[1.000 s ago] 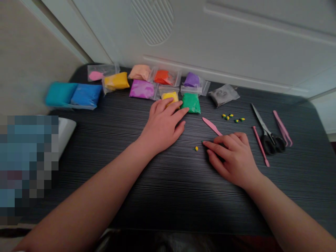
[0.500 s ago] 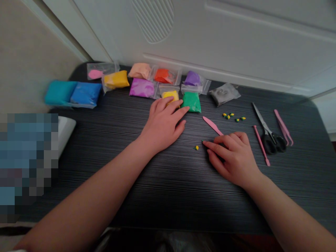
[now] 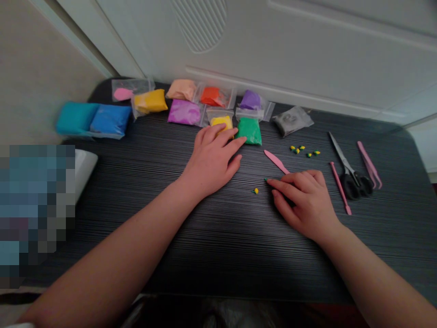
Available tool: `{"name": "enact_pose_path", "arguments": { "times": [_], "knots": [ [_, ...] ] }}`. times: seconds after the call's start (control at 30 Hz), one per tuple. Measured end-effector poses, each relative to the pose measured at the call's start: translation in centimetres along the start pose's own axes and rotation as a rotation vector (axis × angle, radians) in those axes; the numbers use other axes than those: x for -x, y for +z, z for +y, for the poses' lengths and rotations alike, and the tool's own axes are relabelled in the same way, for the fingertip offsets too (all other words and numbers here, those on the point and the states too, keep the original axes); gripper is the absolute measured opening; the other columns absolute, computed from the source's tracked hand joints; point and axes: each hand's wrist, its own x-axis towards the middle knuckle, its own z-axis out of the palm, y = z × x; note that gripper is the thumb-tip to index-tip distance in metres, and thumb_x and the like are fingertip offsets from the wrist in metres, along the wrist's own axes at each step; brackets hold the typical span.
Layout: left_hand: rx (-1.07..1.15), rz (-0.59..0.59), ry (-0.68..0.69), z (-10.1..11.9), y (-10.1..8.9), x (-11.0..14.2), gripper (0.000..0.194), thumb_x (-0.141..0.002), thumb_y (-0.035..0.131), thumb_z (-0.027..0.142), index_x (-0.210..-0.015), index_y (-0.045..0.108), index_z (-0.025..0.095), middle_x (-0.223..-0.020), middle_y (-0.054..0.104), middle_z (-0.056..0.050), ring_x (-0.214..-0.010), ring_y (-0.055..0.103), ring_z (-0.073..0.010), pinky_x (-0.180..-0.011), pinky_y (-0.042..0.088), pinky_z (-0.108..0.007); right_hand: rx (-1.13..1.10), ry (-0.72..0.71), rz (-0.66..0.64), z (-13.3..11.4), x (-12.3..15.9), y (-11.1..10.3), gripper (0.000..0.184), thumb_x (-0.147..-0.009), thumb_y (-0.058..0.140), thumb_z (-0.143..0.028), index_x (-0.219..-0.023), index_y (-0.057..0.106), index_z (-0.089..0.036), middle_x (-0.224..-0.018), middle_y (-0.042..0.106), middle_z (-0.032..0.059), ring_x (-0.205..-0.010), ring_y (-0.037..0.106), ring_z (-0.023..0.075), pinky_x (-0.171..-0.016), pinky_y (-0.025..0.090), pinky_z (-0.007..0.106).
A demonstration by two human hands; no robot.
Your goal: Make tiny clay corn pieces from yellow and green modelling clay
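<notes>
My left hand lies flat with spread fingers, its fingertips over the bag of yellow clay and at the edge of the bag of green clay. My right hand rests on the table, fingers apart, the index fingertip pressing on a tiny bit of green clay. Just left of that lies a small yellow-and-green clay piece. A pink clay knife points away from my right hand, which hides its near end. Several more yellow-and-green pieces sit beyond.
Black-handled scissors, a thin pink tool and pink tweezers lie at the right. Bagged clay, including blue, purple and grey, lines the back. A white panel rises behind the black table.
The right index fingertip has shifted slightly right, and more of the green bit shows at its tip. My left hand stays in place.
</notes>
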Motion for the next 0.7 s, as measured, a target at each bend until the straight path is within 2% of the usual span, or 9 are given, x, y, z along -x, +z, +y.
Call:
{"name": "enact_pose_path", "arguments": {
  "times": [0.7],
  "knots": [
    [-0.01,0.008,0.002,-0.04,0.05,0.03,0.036,-0.081,0.044,0.027,-0.116,0.05,0.019,-0.126,0.045,-0.008,-0.119,0.033,-0.0271,-0.099,0.021,-0.047,0.059,0.002,-0.03,-0.05,-0.07,0.03,0.03,-0.079,0.05,-0.029,-0.108,0.057,-0.025,-0.088,0.058,0.0033,-0.08,0.05,0.0172,-0.078,0.03,0.038]
  ]
}}
